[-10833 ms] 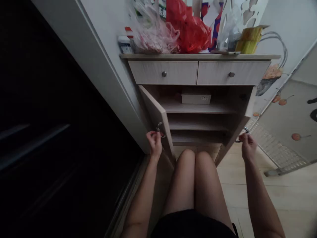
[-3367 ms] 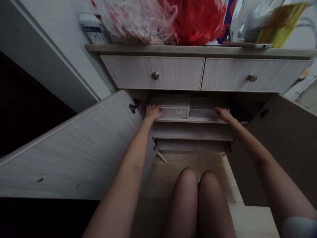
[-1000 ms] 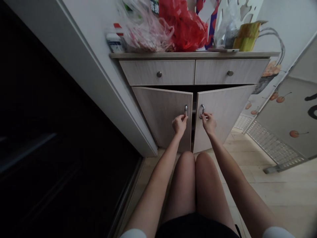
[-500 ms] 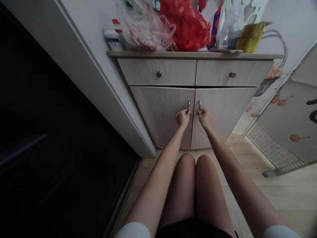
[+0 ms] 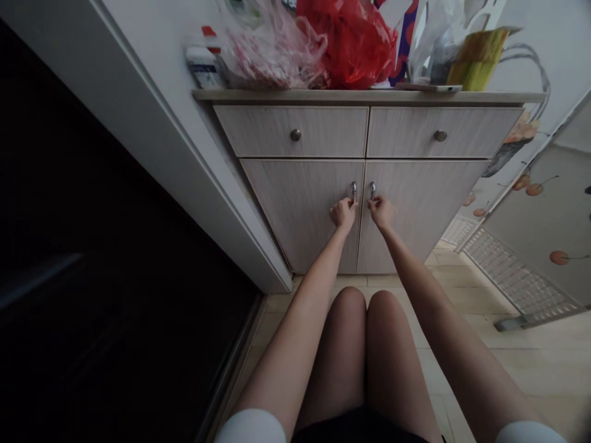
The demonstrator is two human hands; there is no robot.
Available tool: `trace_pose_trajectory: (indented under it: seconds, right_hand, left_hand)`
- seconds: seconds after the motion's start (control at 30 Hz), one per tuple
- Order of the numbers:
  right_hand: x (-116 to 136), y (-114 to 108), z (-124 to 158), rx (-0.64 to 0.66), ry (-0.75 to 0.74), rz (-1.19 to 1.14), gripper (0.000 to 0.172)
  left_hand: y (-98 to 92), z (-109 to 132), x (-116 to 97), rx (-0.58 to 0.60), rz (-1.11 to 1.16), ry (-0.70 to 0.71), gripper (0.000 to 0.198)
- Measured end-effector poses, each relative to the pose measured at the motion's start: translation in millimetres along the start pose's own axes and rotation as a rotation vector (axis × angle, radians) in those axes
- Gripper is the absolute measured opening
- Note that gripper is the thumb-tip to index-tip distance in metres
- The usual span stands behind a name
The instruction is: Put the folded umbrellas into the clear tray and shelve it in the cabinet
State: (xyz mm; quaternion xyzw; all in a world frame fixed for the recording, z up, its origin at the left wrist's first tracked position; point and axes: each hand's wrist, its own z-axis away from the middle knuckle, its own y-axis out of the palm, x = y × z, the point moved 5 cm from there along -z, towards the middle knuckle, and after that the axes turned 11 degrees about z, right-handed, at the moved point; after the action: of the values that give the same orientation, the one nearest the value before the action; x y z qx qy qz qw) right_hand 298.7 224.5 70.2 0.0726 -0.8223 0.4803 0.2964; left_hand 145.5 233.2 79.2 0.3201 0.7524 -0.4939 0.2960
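A pale wood-grain cabinet stands in front of me, its left door [image 5: 300, 203] and right door [image 5: 425, 197] both flush with the frame. My left hand [image 5: 343, 213] pinches the lower end of the left door's metal handle [image 5: 354, 189]. With the fingers of my right hand [image 5: 382, 212] I grip the lower end of the right door's handle [image 5: 373, 188]. Above the doors, the left drawer [image 5: 258, 130] and the right drawer [image 5: 406, 132] are closed, each with a round knob.
On the cabinet top [image 5: 295, 96] lie a clear plastic bag [image 5: 272, 55], a red bag [image 5: 353, 46], a white bottle [image 5: 203, 66] and a yellow package [image 5: 478, 58]. A dark door [image 5: 115, 264] is at the left; a cherry-patterned panel [image 5: 530, 227] stands at the right.
Both doors have moved inward: the dark gap along their top edges has closed. My hands stayed on the handles, and the view shifted slightly.
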Motion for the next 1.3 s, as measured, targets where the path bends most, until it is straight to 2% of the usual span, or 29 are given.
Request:
trace_pose_trajectory:
  seconds: [0.27, 0.43, 0.53, 0.67, 0.8, 0.87, 0.97, 1.07, 1.2, 1.3]
  right_hand:
    - [2, 5, -6, -0.026, 0.0, -0.028, 0.025]
    - [3, 12, -7, -0.003, -0.003, -0.128, 0.026]
    - [4, 13, -6, 0.004, 0.0, -0.188, 0.028]
    - [-1, 12, -2, -0.015, 0.028, -0.267, 0.038]
    - [-9, 11, 9, -0.021, 0.026, -0.443, 0.046]
    - [-15, 9, 20, -0.002, 0.04, -0.577, 0.044]
    - [-24, 6, 42, 0.098, 0.091, -0.771, 0.045]
    - [-28, -5, 64, 0.192, 0.117, -0.872, 0.056]
    - [-25, -25, 81, 0.214, 0.107, -0.881, 0.068]
    - [-16, -38, 85, 0.225, 0.111, -0.865, 0.071]
  left_hand:
    - [3.1, -6, 1, -0.007, 0.022, -0.015, 0.019]
    - [5.6, -8, 4, -0.012, 0.078, -0.046, 0.018]
    - [10.0, -12, 10, 0.009, 0.206, -0.062, 0.018]
    - [18.5, -12, 21, 0.113, 0.428, -0.06, 0.024]
    - [18.7, 5, 32, 0.14, 0.507, -0.062, 0.032]
    - [15.7, 17, 36, 0.129, 0.539, -0.074, 0.027]
    - [9.2, 35, 41, 0.112, 0.584, -0.104, 0.016]
    - [1.1, 51, 40, 0.107, 0.639, -0.137, 0.03]
    - [-14.7, 69, 28, 0.077, 0.725, -0.188, 0.057]
    - [-29.0, 75, 13, 0.038, 0.679, -0.177, 0.069]
